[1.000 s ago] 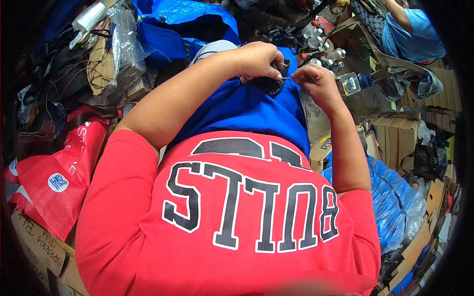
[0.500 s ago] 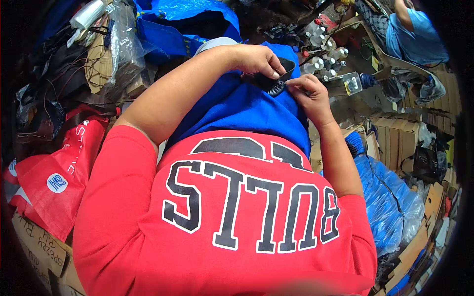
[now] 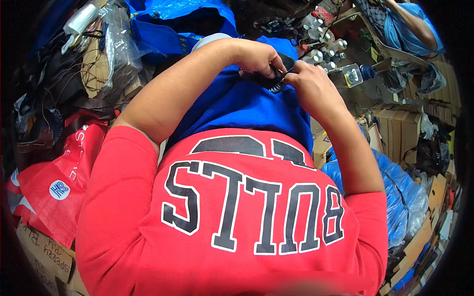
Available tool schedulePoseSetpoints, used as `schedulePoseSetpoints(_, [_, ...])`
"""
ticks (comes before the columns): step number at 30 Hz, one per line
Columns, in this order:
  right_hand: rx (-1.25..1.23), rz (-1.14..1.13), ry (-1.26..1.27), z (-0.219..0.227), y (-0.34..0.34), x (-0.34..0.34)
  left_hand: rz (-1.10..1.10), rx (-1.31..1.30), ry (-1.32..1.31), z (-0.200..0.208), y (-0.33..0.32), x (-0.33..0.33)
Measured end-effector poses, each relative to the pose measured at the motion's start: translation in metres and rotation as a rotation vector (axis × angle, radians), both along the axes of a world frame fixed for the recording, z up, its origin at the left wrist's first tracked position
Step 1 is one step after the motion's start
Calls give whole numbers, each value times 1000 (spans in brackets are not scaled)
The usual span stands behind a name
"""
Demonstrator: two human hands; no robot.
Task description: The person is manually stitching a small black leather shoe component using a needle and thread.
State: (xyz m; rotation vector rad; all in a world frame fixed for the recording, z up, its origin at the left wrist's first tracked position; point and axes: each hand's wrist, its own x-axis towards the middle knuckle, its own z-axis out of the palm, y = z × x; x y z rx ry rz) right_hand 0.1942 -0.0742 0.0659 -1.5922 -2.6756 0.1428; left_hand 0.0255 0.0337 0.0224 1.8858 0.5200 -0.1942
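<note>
Over the lap, above blue cloth (image 3: 247, 106), both hands meet on a small black ribbed part (image 3: 273, 80): the left hand (image 3: 256, 56) is closed around its upper end, and the right hand (image 3: 311, 86) pinches its near edge with curled fingers. Whatever is being fitted looks mid-way to me, since the piece is gripped from both sides and not set down. Clear small bottles (image 3: 321, 42) and a red plastic bag (image 3: 54, 182) lie about untouched.

2 hands (image 3: 284, 74), 1 black part (image 3: 272, 79), 1 red bag (image 3: 54, 182), 1 blue bag (image 3: 400, 197).
</note>
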Motion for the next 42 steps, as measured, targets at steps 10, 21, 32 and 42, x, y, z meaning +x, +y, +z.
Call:
schedulePoseSetpoints(10, [-289, -244, 356, -23, 11, 14, 299, 454, -279, -33, 3, 5])
schedulePoseSetpoints(21, [-336, -407, 450, -34, 10, 5, 378, 282, -162, -28, -4, 2])
schedulePoseSetpoints(32, [-355, -309, 733, -61, -8, 34, 337, 523, 158, 2, -31, -95])
schedulePoseSetpoints(42, [-503, -706, 2358, -72, 17, 11, 876, -972, -975, 14, -36, -23])
